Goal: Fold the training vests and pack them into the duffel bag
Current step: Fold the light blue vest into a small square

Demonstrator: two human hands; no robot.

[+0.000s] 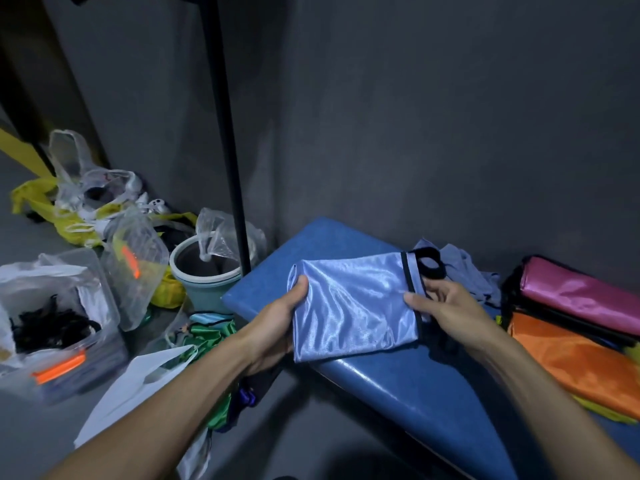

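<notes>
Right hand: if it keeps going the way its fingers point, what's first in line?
The right hand already grips the folded blue vest; its fingers point left across it, so beyond lies probably the left hand.

One view only: head camera, worn by person, looks forward and steeply down. Wide angle, edges bent. Both forearms enter from bottom edge, left hand (pixel 277 315) and right hand (pixel 446 306) near centre, close to lens. Blue padded surface (pixel 398 386) runs from centre to lower right. Dark grey wall (pixel 450 116) fills upper half, close behind. Floor with clear plastic bags (pixel 135 268) at left.
</notes>
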